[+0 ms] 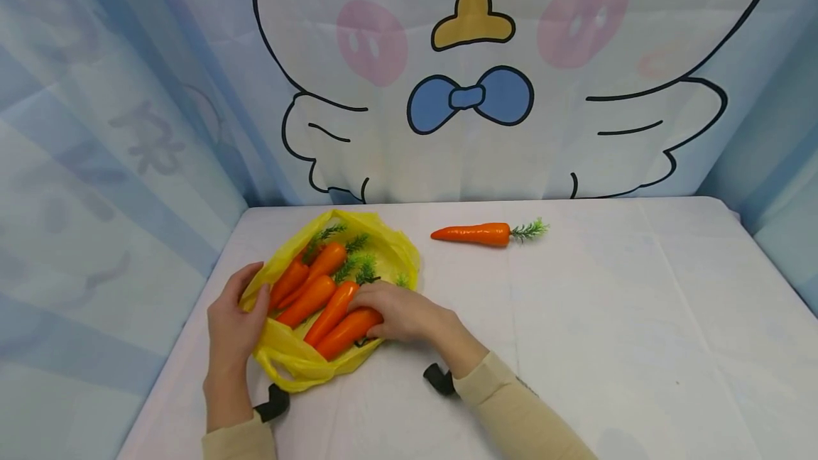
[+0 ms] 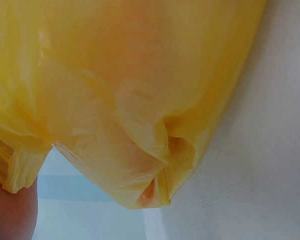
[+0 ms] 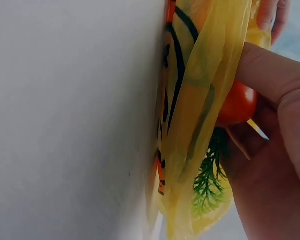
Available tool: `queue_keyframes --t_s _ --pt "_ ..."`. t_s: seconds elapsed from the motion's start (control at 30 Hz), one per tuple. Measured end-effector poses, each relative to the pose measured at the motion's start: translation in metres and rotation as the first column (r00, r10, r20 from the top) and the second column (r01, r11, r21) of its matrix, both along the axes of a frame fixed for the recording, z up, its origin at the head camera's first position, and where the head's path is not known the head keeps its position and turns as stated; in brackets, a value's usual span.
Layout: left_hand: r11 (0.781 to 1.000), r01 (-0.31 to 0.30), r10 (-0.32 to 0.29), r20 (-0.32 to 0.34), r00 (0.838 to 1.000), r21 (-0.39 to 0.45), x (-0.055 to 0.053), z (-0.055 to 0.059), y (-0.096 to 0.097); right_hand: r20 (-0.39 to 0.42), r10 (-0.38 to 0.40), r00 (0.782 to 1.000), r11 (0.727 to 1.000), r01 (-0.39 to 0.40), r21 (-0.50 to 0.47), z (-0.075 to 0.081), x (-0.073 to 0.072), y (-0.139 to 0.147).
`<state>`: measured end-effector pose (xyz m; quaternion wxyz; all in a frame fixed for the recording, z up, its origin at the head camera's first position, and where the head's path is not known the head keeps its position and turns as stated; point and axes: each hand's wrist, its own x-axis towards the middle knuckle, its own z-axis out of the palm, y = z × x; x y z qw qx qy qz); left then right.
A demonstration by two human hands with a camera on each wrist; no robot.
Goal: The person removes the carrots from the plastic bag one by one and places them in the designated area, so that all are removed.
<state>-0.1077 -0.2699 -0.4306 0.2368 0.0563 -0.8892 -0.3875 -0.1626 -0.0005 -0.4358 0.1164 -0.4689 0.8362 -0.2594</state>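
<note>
Nearest the viewer are two beige sleeves [image 1: 530, 417], with a black fitting [image 1: 275, 403] beside the left wrist and a similar black part [image 1: 439, 380] beside the right.

The left hand [image 1: 233, 325] grips the left rim of a yellow plastic bag [image 1: 400, 254], thumb on the inner side of the film, fingers mostly out of sight behind it. The right hand [image 1: 402, 314] reaches in at the right side of the bag and grasps the front carrot [image 1: 348, 334]; the right wrist view shows its rounded end between thumb and fingers, with dark green leaves [image 3: 210, 177] just below. The thumb also meets the edge of the film; whether the film is pinched too cannot be told.

The bag rests on the worktop [image 1: 607, 304], its mouth spread and facing up. Dark curved lines [image 3: 177, 70] run over its outer face. Inside, at least four other orange carrots [image 1: 309, 300] lie slanting side by side, green tops [image 1: 364, 268] toward the far side.

Beyond the bag, to the right and well apart from the hands, a lone carrot [image 1: 473, 234] lies flat, its tip to the left, leaves to the right.

Behind the worktop hangs a pale blue backdrop [image 1: 473, 169] printed with a white cartoon figure wearing a blue bow tie [image 1: 466, 98].
</note>
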Motion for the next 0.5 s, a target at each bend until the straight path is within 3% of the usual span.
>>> queue_keyframes --t_s 0.5 --pt "1.000 0.015 -0.015 -0.020 1.000 -0.003 0.000 0.001 -0.001 -0.040 -0.065 0.997 0.996 0.062 -0.062 0.016 -0.003 0.010"
